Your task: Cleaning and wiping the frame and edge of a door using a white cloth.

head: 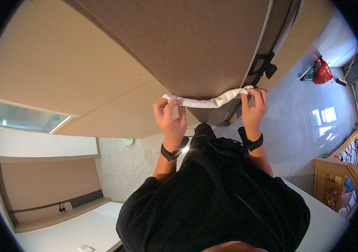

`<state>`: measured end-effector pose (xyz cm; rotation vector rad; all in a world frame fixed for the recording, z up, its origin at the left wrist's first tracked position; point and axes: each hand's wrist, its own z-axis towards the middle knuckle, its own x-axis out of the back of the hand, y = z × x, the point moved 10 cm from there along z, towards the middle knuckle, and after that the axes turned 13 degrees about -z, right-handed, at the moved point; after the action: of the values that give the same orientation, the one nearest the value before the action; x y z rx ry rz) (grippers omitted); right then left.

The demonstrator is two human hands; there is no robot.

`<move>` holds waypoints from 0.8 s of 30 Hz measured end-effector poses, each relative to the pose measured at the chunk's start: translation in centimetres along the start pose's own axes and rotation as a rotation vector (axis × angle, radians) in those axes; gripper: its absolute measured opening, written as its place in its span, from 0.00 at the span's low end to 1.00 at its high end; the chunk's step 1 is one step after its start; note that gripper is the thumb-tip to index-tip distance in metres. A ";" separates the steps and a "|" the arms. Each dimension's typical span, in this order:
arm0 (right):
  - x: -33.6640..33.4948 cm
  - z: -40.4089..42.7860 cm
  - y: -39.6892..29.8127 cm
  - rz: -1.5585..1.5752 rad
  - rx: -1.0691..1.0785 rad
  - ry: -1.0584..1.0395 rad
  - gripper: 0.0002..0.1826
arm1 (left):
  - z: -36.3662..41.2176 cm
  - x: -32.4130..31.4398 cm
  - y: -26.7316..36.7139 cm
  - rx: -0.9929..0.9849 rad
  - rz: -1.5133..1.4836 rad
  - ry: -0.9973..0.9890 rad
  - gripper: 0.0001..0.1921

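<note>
A white cloth (209,103), twisted into a loose rope, stretches sideways between my two hands. My left hand (170,118) pinches its left end, where a frayed edge sticks out past the fingers. Its right end is pinched between the thumb and fingers of my right hand (254,102). Behind the cloth stands a brown wood-grain door (198,47). A black door handle (262,64) is above my right hand. Both wrists wear black bands.
A beige wall (72,63) runs along the left. Another brown door (53,186) is at lower left. On the right, a red bag (323,73), a dark box (308,74) and a broom (341,82) rest on the glossy floor. A wooden bed frame (333,167) stands at lower right.
</note>
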<state>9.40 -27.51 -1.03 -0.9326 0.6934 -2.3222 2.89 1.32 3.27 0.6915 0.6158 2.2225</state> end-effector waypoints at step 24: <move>-0.5 -2.1 4.9 0.545 -0.484 -0.698 0.08 | -2.3 0.5 -5.2 0.752 -0.518 -0.166 0.10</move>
<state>9.53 -30.19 -5.69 -1.4388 1.0431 -1.2478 3.63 4.45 -1.42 0.9339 1.3899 1.4116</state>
